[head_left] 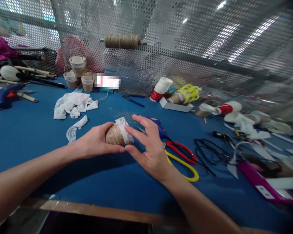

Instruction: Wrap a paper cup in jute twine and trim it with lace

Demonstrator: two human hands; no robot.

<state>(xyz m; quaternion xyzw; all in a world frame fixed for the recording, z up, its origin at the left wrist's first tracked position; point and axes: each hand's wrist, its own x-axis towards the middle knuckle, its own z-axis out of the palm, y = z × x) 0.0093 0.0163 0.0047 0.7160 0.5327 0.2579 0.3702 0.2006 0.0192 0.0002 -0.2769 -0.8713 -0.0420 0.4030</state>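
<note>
My left hand [97, 140] is wrapped round a small twine-wrapped cup [114, 135], which lies tilted on its side just above the table. White lace trim [123, 127] runs round the cup's rim end, on the right. Spread fingers mark my right hand [148, 143]; one fingertip reaches the lace and the thumb is close to its lower edge. Behind that hand are scissors [194, 177] with one red and one yellow handle, and a partly hidden blue glue gun [158, 126]. A loose lace strip [75, 128] and a lace pile [72, 103] lie to the left.
Small twine baskets [78, 66] stand at the back left, near pliers [134, 100]. Stacked paper cups [161, 88] lean beside a white box [177, 105]. A twine spool [122, 41] hangs on the mesh. Black cables [210, 151] and a purple power strip [256, 182] occupy the right.
</note>
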